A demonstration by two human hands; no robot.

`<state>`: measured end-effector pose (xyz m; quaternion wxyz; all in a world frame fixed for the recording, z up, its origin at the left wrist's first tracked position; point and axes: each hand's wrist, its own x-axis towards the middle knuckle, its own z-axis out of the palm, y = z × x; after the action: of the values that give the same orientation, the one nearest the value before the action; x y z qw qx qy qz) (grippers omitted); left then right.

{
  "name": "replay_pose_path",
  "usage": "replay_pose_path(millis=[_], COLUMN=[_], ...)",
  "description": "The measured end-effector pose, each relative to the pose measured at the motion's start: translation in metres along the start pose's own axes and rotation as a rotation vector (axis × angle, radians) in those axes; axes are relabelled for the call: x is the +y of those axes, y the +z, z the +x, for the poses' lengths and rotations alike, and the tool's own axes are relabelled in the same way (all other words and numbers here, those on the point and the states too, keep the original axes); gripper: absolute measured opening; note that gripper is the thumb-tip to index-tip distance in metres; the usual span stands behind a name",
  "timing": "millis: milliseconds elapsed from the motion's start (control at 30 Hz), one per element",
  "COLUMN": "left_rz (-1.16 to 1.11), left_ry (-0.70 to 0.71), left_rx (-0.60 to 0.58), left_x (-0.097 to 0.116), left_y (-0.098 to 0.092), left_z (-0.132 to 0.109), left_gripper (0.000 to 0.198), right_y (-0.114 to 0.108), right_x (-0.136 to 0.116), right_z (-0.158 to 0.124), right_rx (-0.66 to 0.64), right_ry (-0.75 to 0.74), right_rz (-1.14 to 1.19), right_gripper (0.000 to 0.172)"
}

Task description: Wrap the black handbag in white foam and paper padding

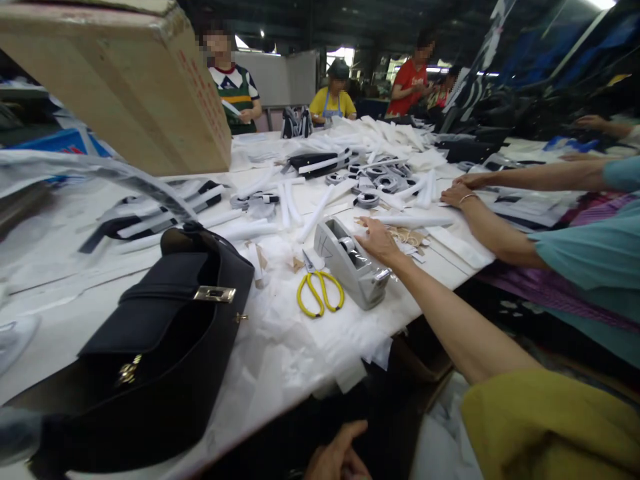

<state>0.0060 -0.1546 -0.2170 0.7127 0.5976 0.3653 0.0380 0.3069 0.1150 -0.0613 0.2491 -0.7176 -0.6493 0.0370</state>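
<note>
My right hand [379, 240] reaches across the table just behind a grey tape dispenser [350, 263]. Its fingers are stretched out and hold nothing I can make out; small paper bits and string [407, 240] lie beside it. Low in the view, off the table's front edge, is my left hand [340, 455], partly cut off, one finger extended and nothing visible in it. Yellow-handled scissors [321, 293] rest left of the dispenser on crumpled thin wrapping [295, 347]. At the left stands a black handbag [165, 333] with gold hardware, its top gaping and its handle wrapped in white.
A large cardboard box [125, 87] stands at the back left. White foam tubes [315, 213] and grey coiled straps [385, 180] cover the table's middle. On the right, a co-worker's arms [480, 213] rest over the table; other people [333, 100] are behind it.
</note>
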Motion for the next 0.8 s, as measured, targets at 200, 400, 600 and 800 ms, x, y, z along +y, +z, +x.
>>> replay_pose_path(millis=[200, 400, 600, 800], left_rz=[-0.03, 0.441, 1.04, 1.329], left_ry=[0.154, 0.434, 0.72, 0.458], left_rx=[-0.002, 0.273, 0.981, 1.008], left_x=[0.017, 0.064, 0.086, 0.072], left_y=[-0.003, -0.026, -0.057, -0.076], left_z=[-0.023, -0.081, -0.124, -0.124], left_gripper=[0.078, 0.03, 0.041, 0.052], right_y=[0.001, -0.033, -0.075, -0.02], right_x=[-0.003, -0.024, -0.098, -0.165], right_z=[-0.02, -0.035, -0.118, -0.164], right_rx=[0.046, 0.405, 0.593, -0.064], right_ry=[-0.124, -0.067, -0.367, -0.616], right_rz=[-0.082, -0.041, 0.196, 0.067], right_gripper=[0.031, 0.036, 0.021, 0.028])
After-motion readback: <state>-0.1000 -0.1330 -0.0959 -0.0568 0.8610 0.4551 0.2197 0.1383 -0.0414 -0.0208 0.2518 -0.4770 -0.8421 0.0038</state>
